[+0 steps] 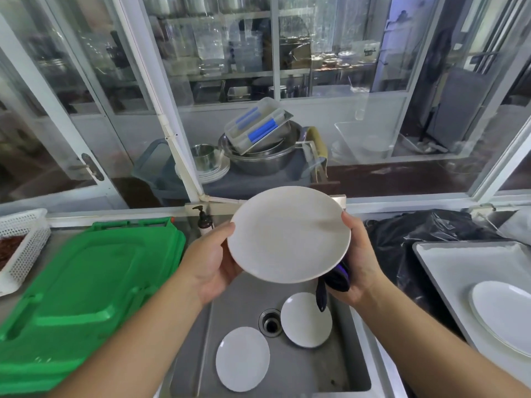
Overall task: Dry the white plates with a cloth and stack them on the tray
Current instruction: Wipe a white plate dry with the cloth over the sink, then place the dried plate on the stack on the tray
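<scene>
Both hands hold one round white plate [288, 234] up over the steel sink [339, 363], mid-drying.

Left hand [211, 261] grips the plate's left rim, thumb on the face; right hand [357, 261] clasps the right rim together with a bunched dark purple cloth [334, 282] that hangs below the plate's edge. Under them, two smaller white plates [242, 359] [306, 319] lie flat in the sink basin, either side of the drain, apparently not yet dried. Off to the right, on the table, a pale rectangular tray [448, 254] carries a low stack of white oval plates [502, 314], so some are likely done. By my reading the job is partway: this plate needs finishing and stacking, then the two in the sink. Green plastic lids [86, 285] sit on the left.
</scene>
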`<state>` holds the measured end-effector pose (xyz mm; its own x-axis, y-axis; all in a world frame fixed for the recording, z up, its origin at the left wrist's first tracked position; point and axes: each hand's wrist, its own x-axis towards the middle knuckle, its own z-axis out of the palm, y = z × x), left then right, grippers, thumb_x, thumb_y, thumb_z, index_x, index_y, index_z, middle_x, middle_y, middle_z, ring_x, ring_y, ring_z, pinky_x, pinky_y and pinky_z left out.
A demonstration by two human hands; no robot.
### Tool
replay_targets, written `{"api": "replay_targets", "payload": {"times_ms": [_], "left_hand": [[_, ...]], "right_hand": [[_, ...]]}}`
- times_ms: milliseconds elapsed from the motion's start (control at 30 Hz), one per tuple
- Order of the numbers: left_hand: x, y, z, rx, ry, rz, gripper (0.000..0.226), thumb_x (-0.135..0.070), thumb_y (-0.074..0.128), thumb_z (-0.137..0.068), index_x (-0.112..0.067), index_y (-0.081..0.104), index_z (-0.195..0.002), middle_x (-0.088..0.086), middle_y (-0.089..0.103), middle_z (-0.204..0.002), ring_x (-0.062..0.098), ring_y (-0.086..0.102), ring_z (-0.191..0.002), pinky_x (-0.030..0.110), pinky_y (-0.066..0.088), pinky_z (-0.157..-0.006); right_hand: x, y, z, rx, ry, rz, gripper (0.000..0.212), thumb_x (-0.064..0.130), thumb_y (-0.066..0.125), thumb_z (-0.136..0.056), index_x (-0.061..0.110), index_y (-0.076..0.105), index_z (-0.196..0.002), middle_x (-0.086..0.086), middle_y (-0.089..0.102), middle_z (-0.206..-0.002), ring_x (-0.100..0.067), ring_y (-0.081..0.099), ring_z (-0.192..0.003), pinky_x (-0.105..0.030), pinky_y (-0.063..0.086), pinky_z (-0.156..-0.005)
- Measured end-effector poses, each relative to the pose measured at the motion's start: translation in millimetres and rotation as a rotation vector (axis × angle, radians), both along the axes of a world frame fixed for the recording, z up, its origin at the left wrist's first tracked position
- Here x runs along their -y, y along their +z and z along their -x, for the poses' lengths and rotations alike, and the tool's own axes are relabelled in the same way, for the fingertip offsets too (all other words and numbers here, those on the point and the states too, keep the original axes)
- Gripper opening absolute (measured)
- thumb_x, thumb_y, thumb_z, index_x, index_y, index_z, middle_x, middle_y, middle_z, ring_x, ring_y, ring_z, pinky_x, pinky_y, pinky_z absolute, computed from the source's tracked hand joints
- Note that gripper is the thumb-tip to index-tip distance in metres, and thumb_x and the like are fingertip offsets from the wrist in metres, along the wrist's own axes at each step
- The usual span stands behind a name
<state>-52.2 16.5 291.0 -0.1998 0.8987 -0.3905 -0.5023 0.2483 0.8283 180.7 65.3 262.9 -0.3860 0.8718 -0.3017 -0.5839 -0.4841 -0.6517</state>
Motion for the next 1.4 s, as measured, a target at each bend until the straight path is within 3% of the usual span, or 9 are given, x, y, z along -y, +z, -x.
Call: {"api": "replay_targets", "payload": {"times_ms": [133,300,433,633,833,967,1067,1200,1400], "left_hand": [[-4.2,-10.4,3.1,0.005,-0.055,-0.015,0.030,-0.020,0.051,-0.107,-0.014,0.074,-0.125,0.011,0.079,-0.118,0.021,0.078,-0.089,0.032,0.063,-0.062],[-13.5,-27.5,6.2,0.022,-0.190,0.003,0.030,-0.019,0.053,-0.106,-0.014,0.075,-0.126,0.012,0.077,-0.122,0.026,0.077,-0.099,0.037,0.066,-0.070],[-16.1,-40.4,2.2,0.017,-0.310,0.031,0.028,-0.019,0.054,-0.106,-0.015,0.077,-0.123,0.011,0.078,-0.119,0.026,0.075,-0.096,0.035,0.063,-0.065],[-9.4,-60.9,-36.0,-0.054,-0.525,0.098,0.028,-0.015,0.053,-0.106,-0.015,0.078,-0.094,0.000,0.060,-0.066,0.014,0.047,-0.048,0.025,0.047,-0.043],[6.2,-63.2,-100.0,-0.046,-0.755,0.135,0.025,-0.015,0.055,-0.105,-0.012,0.075,-0.119,0.004,0.077,-0.085,0.018,0.071,-0.070,0.031,0.059,-0.061],[18.8,-66.1,-152.1,-0.079,-0.802,0.131,0.023,-0.011,0.059,-0.103,-0.012,0.079,-0.114,0.012,0.081,-0.100,0.021,0.077,-0.076,0.032,0.062,-0.063],[28.3,-74.7,-195.8,-0.124,-0.805,0.125,0.021,-0.007,0.063,-0.100,-0.010,0.084,-0.098,0.015,0.081,-0.103,0.024,0.078,-0.080,0.036,0.064,-0.068],[48.2,-86.1,-267.8,-0.150,-0.834,0.134,0.020,-0.005,0.063,-0.100,-0.008,0.080,-0.108,0.012,0.081,-0.104,0.019,0.079,-0.079,0.031,0.064,-0.063],[98.6,-92.0,-384.8,-0.163,-0.872,0.167,0.023,-0.002,0.065,-0.097,-0.009,0.080,-0.111,0.010,0.082,-0.105,0.020,0.080,-0.082,0.028,0.062,-0.060]], "right_hand": [[12.8,-8.0,-17.5,0.154,-0.090,0.041,0.049,0.043,0.064,-0.093,0.010,0.072,-0.128,-0.019,0.076,-0.117,-0.035,0.076,-0.094,-0.044,0.063,-0.073],[37.4,-16.4,-35.4,0.301,-0.263,0.066,0.030,0.021,0.076,-0.088,0.006,0.074,-0.114,-0.020,0.078,-0.102,-0.034,0.077,-0.076,-0.039,0.061,-0.059],[60.8,-21.3,-47.4,0.467,-0.399,0.026,0.016,0.010,0.079,-0.086,0.014,0.078,-0.101,-0.026,0.076,-0.106,-0.038,0.074,-0.079,-0.046,0.058,-0.069],[114.7,-31.4,-83.5,0.626,-0.612,0.060,0.022,0.011,0.088,-0.074,0.023,0.080,-0.091,-0.021,0.079,-0.096,-0.038,0.078,-0.079,-0.047,0.062,-0.071],[172.8,-50.4,-145.0,0.658,-0.786,0.173,0.053,0.025,0.094,-0.050,0.024,0.079,-0.101,-0.015,0.081,-0.094,-0.040,0.079,-0.082,-0.048,0.065,-0.067],[207.2,-62.6,-187.5,0.599,-0.862,0.183,0.059,0.021,0.093,-0.059,0.024,0.075,-0.115,-0.020,0.080,-0.104,-0.045,0.078,-0.090,-0.059,0.064,-0.079],[231.1,-68.8,-225.3,0.591,-0.904,0.189,0.048,0.015,0.088,-0.071,0.016,0.072,-0.116,-0.022,0.079,-0.101,-0.047,0.078,-0.086,-0.056,0.064,-0.070],[265.4,-73.4,-284.8,0.606,-0.938,0.215,0.046,0.019,0.088,-0.065,0.010,0.071,-0.107,-0.024,0.078,-0.100,-0.051,0.076,-0.086,-0.071,0.058,-0.076],[324.3,-80.1,-387.3,0.548,-0.995,0.223,0.019,0.009,0.073,-0.073,0.011,0.073,-0.092,-0.027,0.076,-0.098,-0.047,0.074,-0.081,-0.050,0.058,-0.068]]}}
